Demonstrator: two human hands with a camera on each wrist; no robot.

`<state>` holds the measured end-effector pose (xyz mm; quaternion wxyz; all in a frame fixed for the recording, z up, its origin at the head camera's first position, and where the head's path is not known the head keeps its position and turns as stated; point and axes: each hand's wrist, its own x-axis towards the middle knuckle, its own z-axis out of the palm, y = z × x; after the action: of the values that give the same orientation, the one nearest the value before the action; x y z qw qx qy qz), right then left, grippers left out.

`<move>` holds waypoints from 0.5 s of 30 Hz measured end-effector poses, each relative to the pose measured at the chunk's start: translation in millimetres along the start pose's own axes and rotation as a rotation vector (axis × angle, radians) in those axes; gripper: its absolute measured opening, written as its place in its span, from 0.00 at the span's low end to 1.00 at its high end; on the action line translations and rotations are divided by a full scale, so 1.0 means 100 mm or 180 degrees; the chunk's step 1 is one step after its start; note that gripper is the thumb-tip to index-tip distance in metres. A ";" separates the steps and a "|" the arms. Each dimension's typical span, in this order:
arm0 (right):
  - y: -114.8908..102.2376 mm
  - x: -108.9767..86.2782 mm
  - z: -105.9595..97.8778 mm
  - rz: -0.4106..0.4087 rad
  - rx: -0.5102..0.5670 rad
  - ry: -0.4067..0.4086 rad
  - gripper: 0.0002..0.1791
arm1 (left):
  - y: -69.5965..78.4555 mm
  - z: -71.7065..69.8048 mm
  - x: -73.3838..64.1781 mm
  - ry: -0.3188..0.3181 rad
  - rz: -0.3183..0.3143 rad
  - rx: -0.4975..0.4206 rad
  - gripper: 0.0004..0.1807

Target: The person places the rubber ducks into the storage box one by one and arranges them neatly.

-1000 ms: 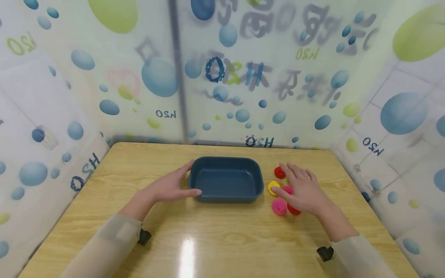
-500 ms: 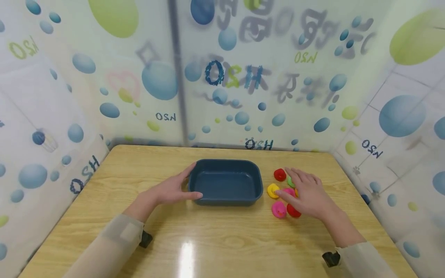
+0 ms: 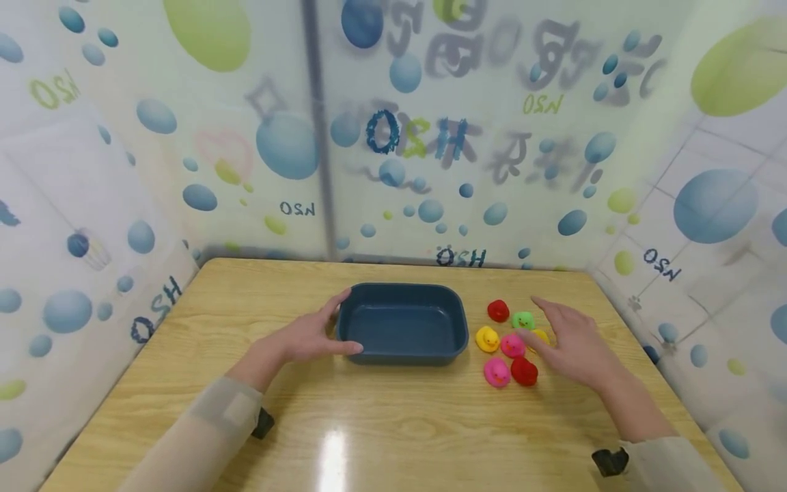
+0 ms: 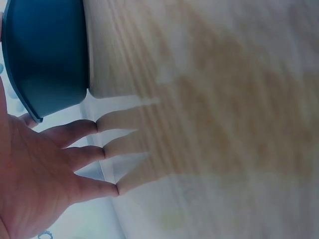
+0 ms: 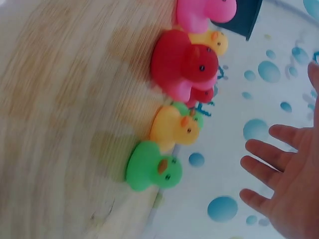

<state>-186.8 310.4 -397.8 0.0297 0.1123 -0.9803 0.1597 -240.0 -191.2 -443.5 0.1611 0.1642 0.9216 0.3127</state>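
My left hand (image 3: 312, 337) spreads around the left end of a dark blue rectangular basin (image 3: 402, 359), thumb at its front rim and index finger at its back-left corner. In the left wrist view, three straight fingers (image 4: 94, 189) reach to the table beside the basin. My right hand (image 3: 574, 345) hovers above the right side of a group of rubber ducks, fingers extended, holding nothing. That group includes a red duck (image 3: 525, 372), a pink duck (image 3: 496, 372), a yellow duck (image 3: 488, 339) and a green duck (image 3: 524, 320). Another green duck (image 5: 152, 167) shows only in the right wrist view.
The basin and ducks stand on a wooden table (image 3: 393, 430). Printed curtains (image 3: 393, 205) with blue and green spots enclose its back and sides. Small black devices (image 3: 610, 462) are strapped at both wrists.
My right hand has drawn to the right off the ducks, uncovering more of them, including the green one. My left hand stays at the basin, which keeps its place on the table.
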 end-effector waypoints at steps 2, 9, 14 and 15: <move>0.09 -0.03 -0.02 0.0027 0.0118 0.0054 0.46 | -0.01 0.02 0.01 0.0016 -0.0011 -0.0023 0.69; 0.45 -0.13 -0.06 0.0260 0.0529 0.0202 0.33 | -0.02 0.04 0.03 0.0061 -0.0019 -0.0029 0.68; 0.66 -0.19 -0.08 0.0410 0.0696 0.0003 0.28 | -0.02 0.03 0.02 0.0068 -0.0027 -0.0002 0.69; 0.69 -0.20 -0.08 0.0432 0.0717 -0.0057 0.28 | -0.02 0.02 0.01 0.0073 -0.0033 -0.0005 0.69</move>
<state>-182.9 380.8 -413.0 -0.0027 0.0497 -0.9617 0.2695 -240.5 -191.0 -446.4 0.1523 0.1558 0.9240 0.3144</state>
